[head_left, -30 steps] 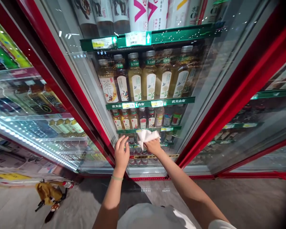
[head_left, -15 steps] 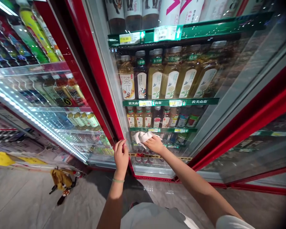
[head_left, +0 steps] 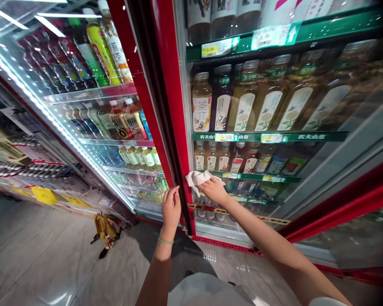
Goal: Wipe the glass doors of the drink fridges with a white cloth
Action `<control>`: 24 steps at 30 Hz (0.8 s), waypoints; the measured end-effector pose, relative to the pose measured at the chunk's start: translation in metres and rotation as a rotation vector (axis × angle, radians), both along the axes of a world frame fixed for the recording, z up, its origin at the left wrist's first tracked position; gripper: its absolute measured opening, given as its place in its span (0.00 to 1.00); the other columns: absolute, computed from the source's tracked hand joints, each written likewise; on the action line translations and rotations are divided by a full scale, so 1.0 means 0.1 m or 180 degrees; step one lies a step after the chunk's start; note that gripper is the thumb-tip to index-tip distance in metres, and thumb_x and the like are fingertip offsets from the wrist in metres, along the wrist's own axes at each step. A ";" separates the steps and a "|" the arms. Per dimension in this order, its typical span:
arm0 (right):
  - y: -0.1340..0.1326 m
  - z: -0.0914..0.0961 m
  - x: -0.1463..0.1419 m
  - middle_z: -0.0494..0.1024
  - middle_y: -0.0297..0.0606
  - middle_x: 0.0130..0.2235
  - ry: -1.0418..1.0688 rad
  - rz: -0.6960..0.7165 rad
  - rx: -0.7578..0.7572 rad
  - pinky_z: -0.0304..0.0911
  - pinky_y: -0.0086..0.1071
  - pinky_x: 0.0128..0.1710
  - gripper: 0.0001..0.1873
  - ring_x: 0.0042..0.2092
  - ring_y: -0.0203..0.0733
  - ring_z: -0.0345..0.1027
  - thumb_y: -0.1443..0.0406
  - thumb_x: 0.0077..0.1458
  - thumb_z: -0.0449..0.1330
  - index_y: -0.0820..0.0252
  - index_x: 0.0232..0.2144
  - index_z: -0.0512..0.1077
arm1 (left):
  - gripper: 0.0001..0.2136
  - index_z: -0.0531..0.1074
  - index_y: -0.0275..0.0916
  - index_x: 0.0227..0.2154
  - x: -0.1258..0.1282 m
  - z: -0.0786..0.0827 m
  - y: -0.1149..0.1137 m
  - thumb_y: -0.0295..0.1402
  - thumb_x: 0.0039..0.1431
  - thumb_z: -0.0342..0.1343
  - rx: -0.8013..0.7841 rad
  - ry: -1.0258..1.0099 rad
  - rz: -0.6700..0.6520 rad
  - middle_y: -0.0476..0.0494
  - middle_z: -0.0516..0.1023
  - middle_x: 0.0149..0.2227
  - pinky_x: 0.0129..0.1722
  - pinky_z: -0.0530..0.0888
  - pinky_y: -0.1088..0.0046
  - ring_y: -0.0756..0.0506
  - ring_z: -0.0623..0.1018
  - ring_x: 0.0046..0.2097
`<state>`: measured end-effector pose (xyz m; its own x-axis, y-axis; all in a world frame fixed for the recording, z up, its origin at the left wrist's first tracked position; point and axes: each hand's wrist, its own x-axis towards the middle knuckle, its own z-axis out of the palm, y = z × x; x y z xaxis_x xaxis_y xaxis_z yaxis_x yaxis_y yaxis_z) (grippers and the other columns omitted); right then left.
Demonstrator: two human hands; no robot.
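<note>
Bunched in my right hand (head_left: 214, 190) is a white cloth (head_left: 198, 178), which lies against the glass door (head_left: 242, 229) of a red-framed drinks cooler, close to the door's left frame (head_left: 172, 85). Behind the glass stand rows of bottles, among them large tea bottles (head_left: 268, 110). My left hand (head_left: 171, 208) is raised beside the dark gap between two cooler doors, its fingers loosely bent and slightly apart. Nothing shows in that hand. Whether its fingertips touch the frame I cannot tell.
Another lit cooler (head_left: 115, 114) with drinks stands on the left. A mustard-yellow bag (head_left: 104, 227) with a small plush charm is on the tiled floor (head_left: 51, 250). Yellow tags (head_left: 44, 195) hang along a low shelf at far left. A further red-framed door (head_left: 354, 216) is at right.
My view has turned left, so the coolers and the bag appear farther right. The cloth in my right hand has moved left over the glass to the red frame. My left hand remains near the gap.
</note>
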<state>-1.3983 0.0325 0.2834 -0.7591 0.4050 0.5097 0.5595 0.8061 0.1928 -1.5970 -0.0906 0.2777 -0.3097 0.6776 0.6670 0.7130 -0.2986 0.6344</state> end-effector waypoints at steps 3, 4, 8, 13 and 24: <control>0.03 0.08 -0.15 0.83 0.43 0.46 0.0242 -0.0314 0.0017 0.59 0.40 0.53 0.17 0.48 0.43 0.71 0.70 0.67 0.53 0.55 0.53 0.76 | 0.13 0.76 0.42 0.50 -0.07 0.00 -0.01 0.35 0.72 0.47 -0.0036 -0.0042 -0.0002 0.40 0.79 0.45 0.52 0.77 0.66 0.46 0.80 0.49; 0.03 0.06 -0.17 0.83 0.44 0.46 0.0286 -0.0359 -0.0004 0.58 0.40 0.53 0.17 0.48 0.44 0.71 0.70 0.67 0.53 0.56 0.53 0.77 | 0.13 0.76 0.42 0.50 -0.09 -0.01 -0.01 0.35 0.72 0.47 -0.0042 -0.0034 -0.0029 0.40 0.79 0.46 0.52 0.77 0.66 0.46 0.80 0.49; 0.01 -0.11 -0.16 0.84 0.38 0.44 0.0147 -0.0086 -0.0184 0.57 0.40 0.55 0.17 0.46 0.42 0.71 0.72 0.65 0.53 0.54 0.47 0.79 | 0.13 0.75 0.43 0.51 -0.21 -0.01 -0.02 0.34 0.72 0.47 -0.0020 0.0003 -0.0119 0.40 0.79 0.47 0.53 0.76 0.66 0.46 0.80 0.50; 0.06 0.02 -0.20 0.83 0.40 0.43 0.0322 -0.0216 -0.0117 0.55 0.41 0.54 0.18 0.45 0.43 0.70 0.70 0.67 0.51 0.55 0.49 0.78 | 0.13 0.75 0.42 0.50 -0.32 -0.01 -0.03 0.34 0.71 0.47 -0.0007 0.0016 -0.0048 0.40 0.80 0.47 0.52 0.77 0.66 0.45 0.80 0.50; 0.08 -0.05 -0.08 0.81 0.36 0.32 0.0281 -0.0173 0.0586 0.55 0.39 0.52 0.14 0.40 0.42 0.70 0.72 0.64 0.56 0.53 0.43 0.80 | 0.13 0.75 0.43 0.51 -0.31 0.02 -0.03 0.33 0.72 0.48 -0.0054 0.0092 -0.0193 0.42 0.79 0.46 0.51 0.77 0.68 0.47 0.79 0.49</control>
<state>-1.4067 0.0408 0.2779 -0.6878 0.3379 0.6425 0.6224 0.7299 0.2824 -1.6276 -0.0933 0.2797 -0.2486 0.7058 0.6634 0.7120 -0.3313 0.6191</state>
